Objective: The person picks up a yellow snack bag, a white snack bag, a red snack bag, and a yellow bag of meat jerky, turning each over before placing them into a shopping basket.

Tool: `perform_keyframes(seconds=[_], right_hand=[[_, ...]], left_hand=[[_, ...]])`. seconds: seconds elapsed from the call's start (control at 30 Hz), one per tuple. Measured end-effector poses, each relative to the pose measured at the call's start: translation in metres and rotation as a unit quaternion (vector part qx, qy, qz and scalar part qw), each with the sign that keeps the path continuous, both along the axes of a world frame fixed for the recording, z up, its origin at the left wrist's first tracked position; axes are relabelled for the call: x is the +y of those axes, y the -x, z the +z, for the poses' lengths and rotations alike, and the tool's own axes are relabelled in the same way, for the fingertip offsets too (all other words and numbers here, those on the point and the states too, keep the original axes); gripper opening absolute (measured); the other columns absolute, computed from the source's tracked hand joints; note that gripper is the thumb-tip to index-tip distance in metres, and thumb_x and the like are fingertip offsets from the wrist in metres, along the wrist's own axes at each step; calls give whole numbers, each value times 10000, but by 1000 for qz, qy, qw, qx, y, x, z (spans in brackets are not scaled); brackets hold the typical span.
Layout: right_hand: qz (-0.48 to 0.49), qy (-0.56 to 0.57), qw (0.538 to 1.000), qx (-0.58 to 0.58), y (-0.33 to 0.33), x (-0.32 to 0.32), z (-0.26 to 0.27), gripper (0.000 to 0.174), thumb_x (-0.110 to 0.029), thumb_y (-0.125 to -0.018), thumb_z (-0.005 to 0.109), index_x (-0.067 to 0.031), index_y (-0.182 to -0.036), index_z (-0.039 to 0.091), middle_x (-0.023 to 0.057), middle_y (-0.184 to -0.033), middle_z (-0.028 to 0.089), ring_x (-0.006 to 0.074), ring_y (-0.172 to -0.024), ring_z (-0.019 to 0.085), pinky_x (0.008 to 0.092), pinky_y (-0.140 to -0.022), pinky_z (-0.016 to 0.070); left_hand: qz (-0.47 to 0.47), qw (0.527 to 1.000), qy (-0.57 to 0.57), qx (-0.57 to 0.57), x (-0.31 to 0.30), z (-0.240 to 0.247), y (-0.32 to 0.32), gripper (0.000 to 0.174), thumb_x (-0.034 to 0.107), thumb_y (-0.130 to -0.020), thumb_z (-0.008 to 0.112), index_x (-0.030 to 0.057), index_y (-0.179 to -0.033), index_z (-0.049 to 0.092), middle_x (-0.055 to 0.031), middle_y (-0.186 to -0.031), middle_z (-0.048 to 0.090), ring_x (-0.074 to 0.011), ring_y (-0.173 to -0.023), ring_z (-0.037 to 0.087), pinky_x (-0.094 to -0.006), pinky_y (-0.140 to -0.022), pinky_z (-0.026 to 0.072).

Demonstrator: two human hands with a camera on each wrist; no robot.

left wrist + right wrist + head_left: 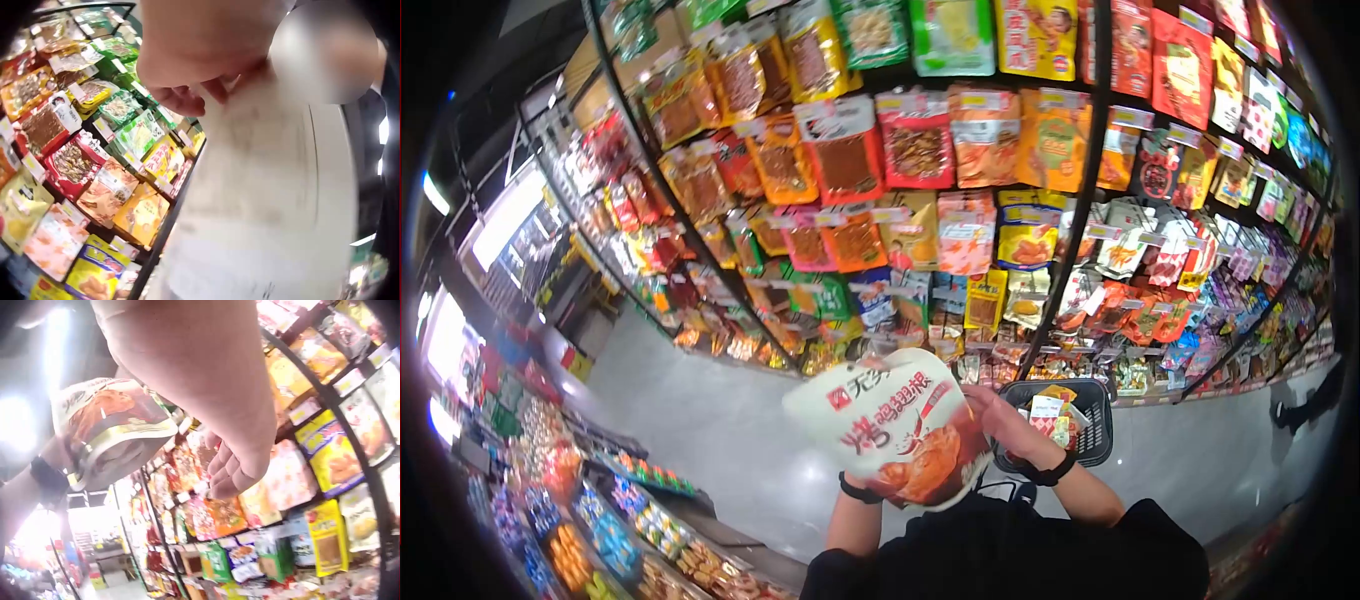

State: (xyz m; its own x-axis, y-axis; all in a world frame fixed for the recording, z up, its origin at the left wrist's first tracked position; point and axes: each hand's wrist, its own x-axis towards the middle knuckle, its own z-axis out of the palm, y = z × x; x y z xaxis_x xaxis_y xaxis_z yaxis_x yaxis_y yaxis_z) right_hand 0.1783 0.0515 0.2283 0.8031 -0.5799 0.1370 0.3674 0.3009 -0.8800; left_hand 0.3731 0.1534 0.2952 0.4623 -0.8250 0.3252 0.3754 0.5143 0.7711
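Note:
A large white and reddish-brown snack pouch (900, 425) with a picture of roasted meat is held up in front of the body, its printed front facing the head camera. My left hand (200, 50) grips it; in the head view that hand is hidden behind the pouch. The left wrist view shows curled fingers at the edge of its pale back. Beside the pouch's right edge is my right hand (1005, 425). In the right wrist view the right hand (240, 462) has loosely bent fingers with nothing in them, apart from the pouch (122, 419).
A dark shopping basket (1103, 430) with several packs inside stands on the grey floor (690, 400) below the right hand. Ahead, a tall rack holds rows of hanging snack packs (840, 150). Bins of wrapped goods (615, 530) line the lower left. Another person's leg (1310, 400) shows far right.

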Motion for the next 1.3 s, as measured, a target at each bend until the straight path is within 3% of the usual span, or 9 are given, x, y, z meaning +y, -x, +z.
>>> perform_keyframes(seconds=[0.23,0.37,0.5,0.67,0.8,0.83,1.07,1.2,1.3], right_hand=[[128,-133,982,47,-34,49,-7,554,-461,-1017,421,-12,-1332,499,59,-1263,600,156,-1161,564,336,-1026,422],[75,25,983,166,-49,60,10,275,-214,-1033,474,-2,-1134,617,15,-1093,632,63,-1023,551,251,-909,446],[71,-16,988,137,-70,54,5,289,-251,-1028,497,-11,-1134,619,-32,-992,644,24,-887,568,211,-804,474],[34,-14,993,114,-106,19,-11,296,-241,-1027,497,5,-1121,632,-13,-997,649,45,-935,561,222,-840,466],[84,3,992,98,-141,-18,-6,300,-239,-1033,479,8,-1106,633,-13,-990,648,39,-925,555,217,-834,463],[97,5,991,96,-150,-25,-5,301,-238,-1034,475,9,-1105,632,-13,-988,647,37,-922,552,216,-832,463],[183,-87,976,82,-189,-68,7,286,-230,-1038,460,0,-1107,616,-4,-1014,650,47,-936,576,224,-846,469],[243,-103,962,70,-204,-79,-3,432,-276,-1041,391,31,-1323,503,107,-1259,589,166,-1120,576,319,-978,440],[348,33,936,-33,-216,-84,7,525,-332,-1034,370,46,-1395,419,139,-1346,529,220,-1219,521,386,-1052,382]], left_hand=[[-134,953,-75,262,33,-36,-34,468,410,-780,638,85,-1117,638,-123,-978,663,-283,-897,638,-422,-786,504],[-128,928,-116,330,52,-54,-36,529,482,-819,582,66,-1143,623,-128,-999,662,-275,-903,643,-409,-784,511],[-82,908,-162,378,61,-64,-39,601,554,-859,526,47,-1170,608,-133,-1019,660,-267,-909,647,-396,-783,517],[36,916,-223,330,55,-49,-68,700,645,-908,456,24,-1203,589,-140,-1045,658,-256,-916,653,-380,-780,524],[116,940,-266,177,79,-93,-91,354,394,-966,549,45,-1023,568,-62,-867,655,-146,-749,642,-291,-693,531],[161,921,-315,164,52,-35,-77,184,244,-961,591,66,-939,549,-30,-797,624,-119,-687,611,-279,-640,518],[249,893,-323,192,22,-25,-90,287,214,-961,590,7,-1158,561,-63,-986,666,-134,-847,663,-276,-724,547],[333,871,-319,170,7,-57,-101,299,247,-998,539,13,-1184,546,-58,-1043,659,-108,-907,639,-251,-782,522],[339,880,-276,186,1,-66,-104,406,271,-1032,436,13,-1345,439,-103,-1216,588,-148,-1052,604,-289,-866,514]])
